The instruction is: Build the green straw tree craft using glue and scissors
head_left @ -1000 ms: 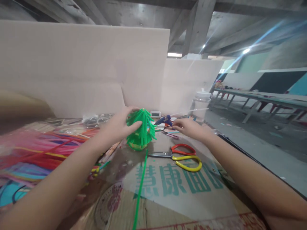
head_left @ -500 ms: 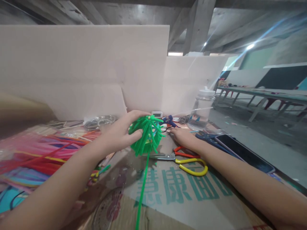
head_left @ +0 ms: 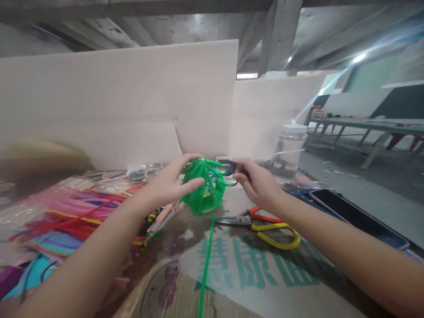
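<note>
A green dome-shaped piece made of pipe cleaners [head_left: 198, 190] is upright over the board, its strands fanning out from a top point. My left hand [head_left: 177, 181] is closed round its left side, thumb across the front. At its right, my right hand [head_left: 256, 179] is closed on a dark blue glue gun [head_left: 231, 166], mostly hidden by the fingers and blurred. One straight green pipe cleaner [head_left: 207, 260] runs from below the dome toward me. Scissors [head_left: 274, 234] with one yellow and one red handle lie under my right wrist, blades pointing left.
Loose coloured pipe cleaners [head_left: 76, 216] are heaped at the left, beside a clear roll of tape [head_left: 149, 172]. On the right are a phone [head_left: 357, 216] and a clear water bottle [head_left: 289, 150]. White panels [head_left: 132, 97] stand along the back.
My right hand has lifted from the table with the glue gun in it, up beside the green dome. My left hand keeps its hold. The whole view has shifted slightly.
</note>
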Tool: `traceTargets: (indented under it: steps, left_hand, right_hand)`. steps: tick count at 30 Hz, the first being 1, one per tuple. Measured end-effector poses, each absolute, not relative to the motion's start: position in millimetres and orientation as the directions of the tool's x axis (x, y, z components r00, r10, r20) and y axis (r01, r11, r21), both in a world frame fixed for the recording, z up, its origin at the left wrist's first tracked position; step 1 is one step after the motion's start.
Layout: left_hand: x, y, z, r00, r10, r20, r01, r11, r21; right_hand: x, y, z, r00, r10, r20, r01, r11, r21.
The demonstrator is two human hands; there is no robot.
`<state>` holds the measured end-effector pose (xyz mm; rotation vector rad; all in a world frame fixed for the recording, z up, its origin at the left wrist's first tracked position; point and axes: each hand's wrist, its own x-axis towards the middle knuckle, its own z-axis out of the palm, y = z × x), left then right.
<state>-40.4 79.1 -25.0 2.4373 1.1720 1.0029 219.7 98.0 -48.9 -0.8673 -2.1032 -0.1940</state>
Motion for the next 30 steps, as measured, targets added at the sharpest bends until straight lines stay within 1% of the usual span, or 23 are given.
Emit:
traceTargets:
  steps: [2, 4, 7, 9, 12, 15, 17, 19, 23, 26, 28, 30]
  left_hand:
    - [-40.6, 79.4, -25.6, 0.459, 0.744, 0.486, 0.592, -0.664, 0.457]
    - [-40.9, 79.2, -26.0, 0.465, 0.733, 0.496, 0.605, -0.672, 0.426]
    - [-42.2, 79.0, -26.1, 0.465, 0.735, 0.492, 0.625, -0.667, 0.405]
    - [-42.9, 79.0, -25.8, 0.476, 0.735, 0.484, 0.607, -0.672, 0.424]
    - [-42.8, 78.7, -24.9, 0.482, 0.738, 0.472, 0.568, -0.673, 0.474]
    - [-42.6, 78.2, -24.1, 0.472, 0.746, 0.470, 0.562, -0.666, 0.491]
    - [-43.0, 78.3, -24.0, 0.474, 0.745, 0.469, 0.567, -0.666, 0.484]
    - [-43.5, 79.0, -24.7, 0.477, 0.746, 0.465, 0.574, -0.665, 0.477]
    - [-42.2, 81.1, -27.0, 0.472, 0.748, 0.467, 0.569, -0.663, 0.487]
    - [-38.6, 79.7, -27.2, 0.478, 0.748, 0.460, 0.551, -0.663, 0.506]
    - [-36.2, 76.9, -26.5, 0.494, 0.747, 0.445, 0.535, -0.665, 0.521]
    - [-34.4, 74.2, -25.3, 0.503, 0.746, 0.435, 0.534, -0.665, 0.523]
  right_hand:
    - [205.8, 97.1, -41.3, -0.496, 0.396, 0.773, 0.578, 0.814, -0.047]
    - [196.4, 102.6, -36.7, -0.521, 0.317, 0.792, 0.546, 0.837, 0.024]
    - [191.9, 112.0, -37.0, -0.551, 0.274, 0.788, 0.564, 0.819, 0.109]
    - [194.4, 114.5, -40.6, -0.593, 0.276, 0.757, 0.578, 0.800, 0.162]
    - [203.1, 113.3, -43.4, -0.592, 0.286, 0.754, 0.593, 0.788, 0.167]
    - [213.2, 111.6, -37.7, -0.491, 0.321, 0.810, 0.645, 0.759, 0.090]
    - [218.3, 111.2, -30.6, -0.441, 0.325, 0.836, 0.674, 0.736, 0.069]
    - [221.2, 111.0, -24.4, -0.454, 0.304, 0.838, 0.680, 0.726, 0.105]
    - [220.4, 111.4, -23.9, -0.547, 0.248, 0.800, 0.669, 0.704, 0.238]
    - [216.8, 113.2, -31.8, -0.610, 0.162, 0.776, 0.628, 0.696, 0.348]
    - [214.5, 114.1, -36.5, -0.626, 0.116, 0.771, 0.595, 0.710, 0.376]
    - [213.0, 113.9, -38.4, -0.638, 0.097, 0.764, 0.576, 0.718, 0.390]
